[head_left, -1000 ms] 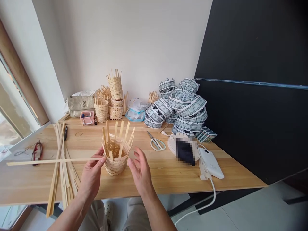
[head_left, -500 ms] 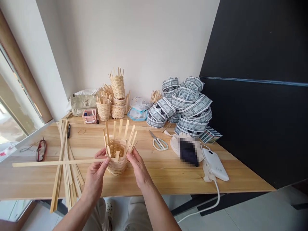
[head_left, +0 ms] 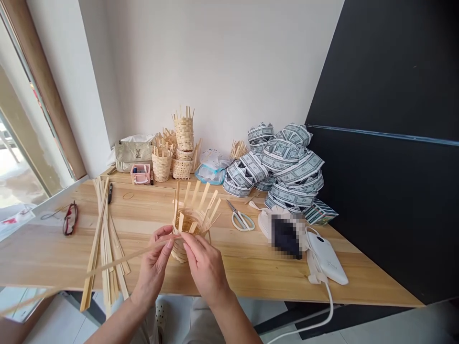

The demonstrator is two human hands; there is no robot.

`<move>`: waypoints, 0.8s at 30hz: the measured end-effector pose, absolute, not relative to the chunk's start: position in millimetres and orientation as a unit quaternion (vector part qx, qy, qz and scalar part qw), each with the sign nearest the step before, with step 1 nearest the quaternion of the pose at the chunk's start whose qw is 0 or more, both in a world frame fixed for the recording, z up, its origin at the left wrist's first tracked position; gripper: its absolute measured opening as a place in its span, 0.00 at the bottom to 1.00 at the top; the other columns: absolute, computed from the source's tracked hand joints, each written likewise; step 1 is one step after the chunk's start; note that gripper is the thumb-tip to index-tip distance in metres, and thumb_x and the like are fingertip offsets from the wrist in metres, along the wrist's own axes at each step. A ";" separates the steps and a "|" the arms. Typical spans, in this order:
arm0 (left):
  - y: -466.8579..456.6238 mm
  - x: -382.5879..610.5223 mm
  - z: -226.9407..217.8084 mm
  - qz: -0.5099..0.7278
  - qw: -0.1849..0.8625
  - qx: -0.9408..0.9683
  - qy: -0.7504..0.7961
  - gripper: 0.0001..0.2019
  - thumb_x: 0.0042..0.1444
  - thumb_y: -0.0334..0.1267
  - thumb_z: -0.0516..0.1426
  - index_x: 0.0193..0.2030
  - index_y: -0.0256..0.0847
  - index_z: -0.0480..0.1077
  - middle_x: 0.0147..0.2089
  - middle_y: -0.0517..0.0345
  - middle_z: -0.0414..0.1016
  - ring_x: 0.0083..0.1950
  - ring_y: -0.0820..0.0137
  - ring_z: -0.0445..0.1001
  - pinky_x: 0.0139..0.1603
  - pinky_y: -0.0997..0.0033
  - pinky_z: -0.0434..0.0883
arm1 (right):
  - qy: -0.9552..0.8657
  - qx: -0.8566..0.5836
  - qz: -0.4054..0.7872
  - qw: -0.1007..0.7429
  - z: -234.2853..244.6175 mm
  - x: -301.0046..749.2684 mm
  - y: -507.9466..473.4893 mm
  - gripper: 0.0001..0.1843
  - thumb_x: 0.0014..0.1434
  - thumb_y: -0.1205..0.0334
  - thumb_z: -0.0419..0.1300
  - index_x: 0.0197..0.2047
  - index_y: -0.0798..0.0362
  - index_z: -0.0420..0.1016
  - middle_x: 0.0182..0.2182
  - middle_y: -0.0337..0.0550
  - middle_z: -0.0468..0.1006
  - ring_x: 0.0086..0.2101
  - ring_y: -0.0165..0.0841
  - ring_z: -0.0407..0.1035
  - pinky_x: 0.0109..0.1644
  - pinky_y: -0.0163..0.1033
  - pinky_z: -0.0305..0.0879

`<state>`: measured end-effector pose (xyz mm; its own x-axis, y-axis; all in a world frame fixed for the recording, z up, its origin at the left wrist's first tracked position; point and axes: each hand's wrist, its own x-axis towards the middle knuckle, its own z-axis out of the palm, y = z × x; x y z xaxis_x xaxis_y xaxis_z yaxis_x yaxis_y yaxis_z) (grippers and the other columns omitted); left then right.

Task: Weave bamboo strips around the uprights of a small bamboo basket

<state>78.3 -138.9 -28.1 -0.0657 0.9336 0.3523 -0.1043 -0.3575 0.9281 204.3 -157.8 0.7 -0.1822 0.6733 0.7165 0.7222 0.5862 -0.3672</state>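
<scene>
In front of me on the table stands a partly woven basket (head_left: pixel 181 251), its upright stakes rising around the rim. My left hand (head_left: pixel 157 258) pinches a long bamboo strip (head_left: pixel 122 260) at the basket's near left side. The strip's free end runs off to the lower left, blurred by motion. My right hand (head_left: pixel 206 265) is closed at the near rim, its fingertips against the strip beside a short stake. The back of this hand hides part of the basket wall and the exact grip.
Loose bamboo strips (head_left: pixel 107 258) overhang the front edge at left, near red glasses (head_left: pixel 71 219). Scissors (head_left: pixel 242 220) lie right of the basket. Behind are finished baskets (head_left: pixel 162 165), patterned rolls (head_left: pixel 287 157) and a pink box (head_left: pixel 140 174). A white power bank (head_left: pixel 328 258) with a cable lies at right.
My right hand has come from the basket's right side to the near rim, next to my left hand. The strip's free end has swung downward, and the basket appears turned or tilted slightly.
</scene>
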 end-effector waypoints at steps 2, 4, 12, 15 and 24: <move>-139.4 76.4 -29.1 0.610 0.397 0.566 0.387 0.12 0.52 0.48 0.57 0.36 0.45 0.78 0.47 0.49 0.70 0.56 0.57 0.62 0.55 0.57 0.63 | -0.778 -0.481 -0.039 0.403 2.9 206.8 -153.8 0.13 0.62 0.69 0.47 0.43 0.54 0.71 0.31 0.45 0.79 0.32 0.32 0.74 0.34 0.32 0.66; -138.3 72.2 -29.1 0.593 0.375 0.604 0.377 0.10 0.52 0.45 0.57 0.37 0.46 0.78 0.47 0.50 0.69 0.54 0.59 0.65 0.53 0.59 0.65 | -0.780 -0.502 -0.041 0.370 5.4 211.3 -151.8 0.10 0.61 0.69 0.49 0.38 0.53 0.72 0.28 0.42 0.78 0.28 0.31 0.73 0.30 0.32 0.64; -111.6 60.5 -15.5 0.586 0.414 0.624 0.310 0.17 0.49 0.37 0.60 0.48 0.46 0.69 0.35 0.57 0.71 0.37 0.69 0.71 0.41 0.69 0.69 | -0.759 -0.493 0.027 0.425 5.0 225.4 -149.8 0.11 0.61 0.66 0.50 0.29 0.51 0.70 0.22 0.37 0.75 0.24 0.28 0.69 0.28 0.30 0.60; -102.9 64.7 -9.7 0.573 0.422 0.638 0.293 0.21 0.44 0.36 0.64 0.47 0.43 0.68 0.28 0.62 0.66 0.30 0.72 0.67 0.33 0.73 0.67 | -0.769 -0.459 0.052 0.442 3.9 225.7 -149.9 0.11 0.61 0.67 0.49 0.34 0.51 0.72 0.26 0.39 0.77 0.26 0.29 0.70 0.30 0.31 0.63; -90.1 67.3 -9.1 0.524 0.331 0.693 0.369 0.12 0.44 0.41 0.63 0.25 0.40 0.63 0.23 0.64 0.62 0.26 0.74 0.61 0.28 0.74 0.60 | -0.661 -0.437 0.127 0.597 -12.0 239.1 -163.8 0.08 0.59 0.68 0.51 0.38 0.52 0.70 0.24 0.37 0.76 0.23 0.27 0.71 0.28 0.31 0.69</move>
